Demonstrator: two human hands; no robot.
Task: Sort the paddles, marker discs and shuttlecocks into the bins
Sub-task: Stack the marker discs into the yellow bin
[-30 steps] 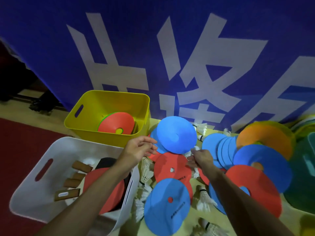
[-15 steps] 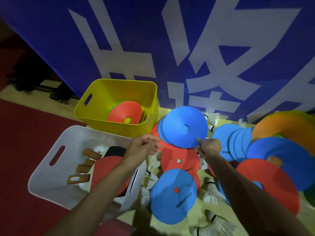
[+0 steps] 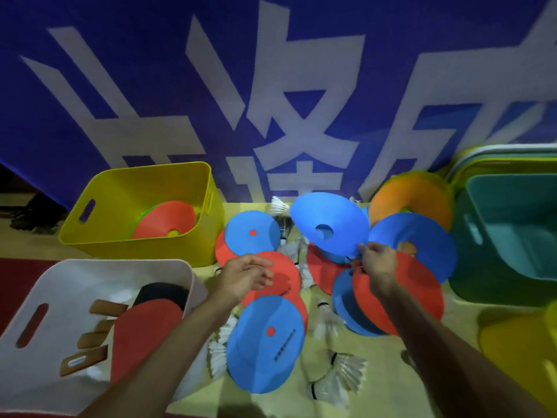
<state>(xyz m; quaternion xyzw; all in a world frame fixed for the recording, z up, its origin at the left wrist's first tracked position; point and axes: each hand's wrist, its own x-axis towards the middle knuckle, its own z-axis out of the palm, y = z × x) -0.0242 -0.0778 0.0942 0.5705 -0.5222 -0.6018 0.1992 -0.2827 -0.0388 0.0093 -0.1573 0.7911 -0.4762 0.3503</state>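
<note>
My right hand [image 3: 376, 263] pinches the near rim of a blue marker disc [image 3: 330, 226] and holds it tilted above a heap of blue and red discs [image 3: 388, 300]. My left hand [image 3: 245, 276] hovers with relaxed fingers over a red disc [image 3: 284, 276], holding nothing. A blue disc with a red centre [image 3: 266, 342] lies nearest me. The yellow bin [image 3: 141, 212] at the back left holds a red disc [image 3: 167, 220]. The white bin [image 3: 75, 324] at the front left holds paddles [image 3: 144, 333] with wooden handles. White shuttlecocks [image 3: 337, 377] lie scattered among the discs.
A teal bin [image 3: 512, 236] stands at the right with stacked lids behind it. Orange discs [image 3: 413, 194] lie next to it. A blue banner with large white characters [image 3: 271, 101] hangs behind the table. Red floor shows at the left.
My right hand has lifted the blue disc higher and carried it to the right. The view has swung right, revealing the teal bin. My left hand has stayed over the red disc.
</note>
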